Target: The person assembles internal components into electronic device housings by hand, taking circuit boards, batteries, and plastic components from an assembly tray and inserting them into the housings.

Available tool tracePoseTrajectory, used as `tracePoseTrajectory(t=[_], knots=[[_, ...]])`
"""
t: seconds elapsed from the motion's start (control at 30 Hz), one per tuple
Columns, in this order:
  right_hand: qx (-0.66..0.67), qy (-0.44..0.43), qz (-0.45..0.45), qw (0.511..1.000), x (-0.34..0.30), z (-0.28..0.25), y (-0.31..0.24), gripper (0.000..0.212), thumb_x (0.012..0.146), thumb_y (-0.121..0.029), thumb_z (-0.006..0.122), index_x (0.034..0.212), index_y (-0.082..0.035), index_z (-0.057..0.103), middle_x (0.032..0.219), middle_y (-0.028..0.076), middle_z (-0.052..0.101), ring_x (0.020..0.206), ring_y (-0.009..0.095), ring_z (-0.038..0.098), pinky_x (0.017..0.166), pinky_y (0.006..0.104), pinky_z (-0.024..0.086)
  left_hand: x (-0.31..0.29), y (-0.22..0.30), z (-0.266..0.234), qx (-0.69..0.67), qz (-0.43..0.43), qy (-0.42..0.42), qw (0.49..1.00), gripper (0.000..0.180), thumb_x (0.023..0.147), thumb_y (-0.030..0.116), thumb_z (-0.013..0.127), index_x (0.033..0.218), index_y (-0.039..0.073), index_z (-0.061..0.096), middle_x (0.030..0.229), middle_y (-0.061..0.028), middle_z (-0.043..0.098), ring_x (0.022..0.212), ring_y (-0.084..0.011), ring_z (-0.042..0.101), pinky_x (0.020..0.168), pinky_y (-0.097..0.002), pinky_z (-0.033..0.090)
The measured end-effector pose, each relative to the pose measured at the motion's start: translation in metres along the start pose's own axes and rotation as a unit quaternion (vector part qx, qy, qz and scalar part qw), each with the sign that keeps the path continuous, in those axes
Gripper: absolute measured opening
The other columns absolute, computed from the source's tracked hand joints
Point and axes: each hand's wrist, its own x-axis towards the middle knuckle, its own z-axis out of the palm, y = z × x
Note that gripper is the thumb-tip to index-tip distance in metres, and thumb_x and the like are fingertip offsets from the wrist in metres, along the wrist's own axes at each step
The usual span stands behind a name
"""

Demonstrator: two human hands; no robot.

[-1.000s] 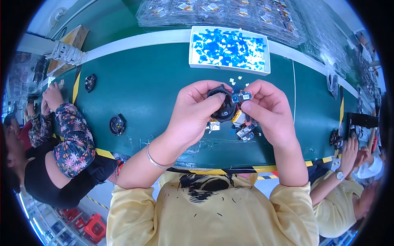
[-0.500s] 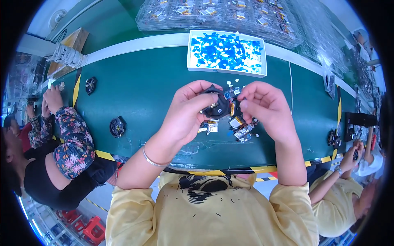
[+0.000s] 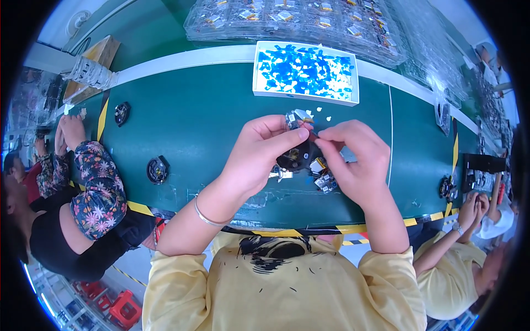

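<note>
Much of the round black plastic housing is hidden, since the thumb of the left hand lies across its upper left part, and the fingers beneath it cannot be seen. The right hand has its thumb and forefinger drawn close together at the housing's upper right edge; whether they pinch a thin wire or nothing is too small to tell. Its other fingers are curled and partly out of sight.

The housing is held just above the green bench, gripped between the left hand's thumb and fingers, its dark hollow facing up, with fine detail inside blurred. A small silver-and-blue circuit board shows at its upper side, just beyond the left thumb.

Beside the housing, a cluster of small electronic modules is partly covered by the right hand. Small white scraps lie beyond the hands, near a shallow white box of blue and white pieces. Clear plastic trays behind it are cut off by the upper edge. Two other round black housings sit well apart on the left, near a co-worker's dark floral sleeve
</note>
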Motion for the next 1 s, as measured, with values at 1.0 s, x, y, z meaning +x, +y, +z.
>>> tracePoseTrajectory(t=[1.0], knots=[[0.144,-0.012,0.110,0.983,0.001,0.007,0.028,0.007,0.079,0.004,0.056,0.085,0.000,0.054,0.084,0.003,0.052,0.076,0.010,0.052,0.069,0.0213,0.042,0.000,0.000,-0.008,0.001,0.013,0.000,1.000,0.013,0.084,0.011,0.062,0.091,0.000,0.064,0.081,-0.0056,0.065,0.074,-0.0080,0.059,0.065,-0.0200,0.045]])
